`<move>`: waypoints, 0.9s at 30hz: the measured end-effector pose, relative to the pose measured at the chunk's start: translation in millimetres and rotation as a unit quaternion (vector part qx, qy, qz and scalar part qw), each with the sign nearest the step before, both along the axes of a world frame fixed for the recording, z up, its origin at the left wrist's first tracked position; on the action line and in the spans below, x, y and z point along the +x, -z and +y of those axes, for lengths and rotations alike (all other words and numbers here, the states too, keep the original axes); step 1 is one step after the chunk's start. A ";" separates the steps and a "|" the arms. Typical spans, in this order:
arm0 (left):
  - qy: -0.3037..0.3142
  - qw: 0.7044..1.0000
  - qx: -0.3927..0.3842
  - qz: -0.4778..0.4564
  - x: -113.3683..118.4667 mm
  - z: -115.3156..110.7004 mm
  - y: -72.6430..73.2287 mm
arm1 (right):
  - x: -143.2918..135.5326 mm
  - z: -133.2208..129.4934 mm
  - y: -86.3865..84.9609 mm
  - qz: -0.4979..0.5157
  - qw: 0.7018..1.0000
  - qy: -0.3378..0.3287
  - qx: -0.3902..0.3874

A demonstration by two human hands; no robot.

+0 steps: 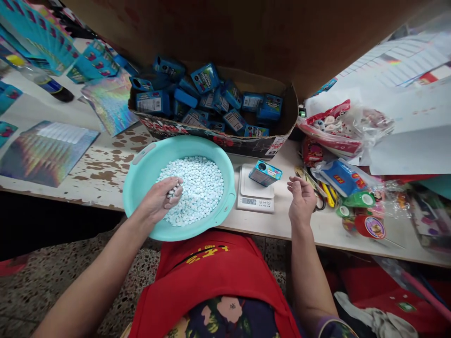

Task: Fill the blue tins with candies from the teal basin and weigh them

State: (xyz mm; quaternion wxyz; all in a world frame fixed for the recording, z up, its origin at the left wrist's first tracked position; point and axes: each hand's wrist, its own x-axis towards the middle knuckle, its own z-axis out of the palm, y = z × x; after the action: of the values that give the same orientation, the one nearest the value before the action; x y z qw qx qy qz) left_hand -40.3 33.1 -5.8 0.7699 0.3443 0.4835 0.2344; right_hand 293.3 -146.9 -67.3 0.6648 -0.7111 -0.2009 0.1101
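My left hand point(165, 197) is curled around several pale candies, above the left part of a turquoise basin point(141, 171). Small white-blue candies point(200, 188) cover the basin's bottom. Right of the basin stands a white digital scale point(255, 203), its display lit. A small blue packet point(265, 172) rests tilted on the scale's plate. My right hand point(302, 195) hovers to the right of the scale, fingers loosely curled and apart, holding nothing visible.
Behind the basin, an open cardboard box point(253, 146) holds several blue packets point(206, 79). Scissors, a yellow cutter point(330, 195), tape rolls and plastic bags point(338, 129) lie at the right. A bottle point(52, 87) and shiny sheets point(45, 150) are on the left.
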 end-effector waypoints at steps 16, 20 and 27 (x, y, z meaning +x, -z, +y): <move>0.287 0.739 0.514 0.328 0.2 -16.2 13.2 | -2.1 43.4 -4.3 -0.031 0.984 -0.148 -0.096; 0.165 0.814 0.498 0.249 15.7 -16.6 -10.3 | -33.9 68.8 -39.0 -0.024 0.988 -0.150 0.021; 0.090 0.837 0.500 0.202 3.1 4.4 -67.7 | -131.8 135.4 -105.2 -0.157 0.854 -0.496 -0.019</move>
State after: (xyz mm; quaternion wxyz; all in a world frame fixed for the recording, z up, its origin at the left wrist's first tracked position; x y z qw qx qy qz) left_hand -37.2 37.5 61.9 0.3958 0.7643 0.4120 0.2991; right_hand 161.6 -11.4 37.9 0.4682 -0.5374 -0.6265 0.3153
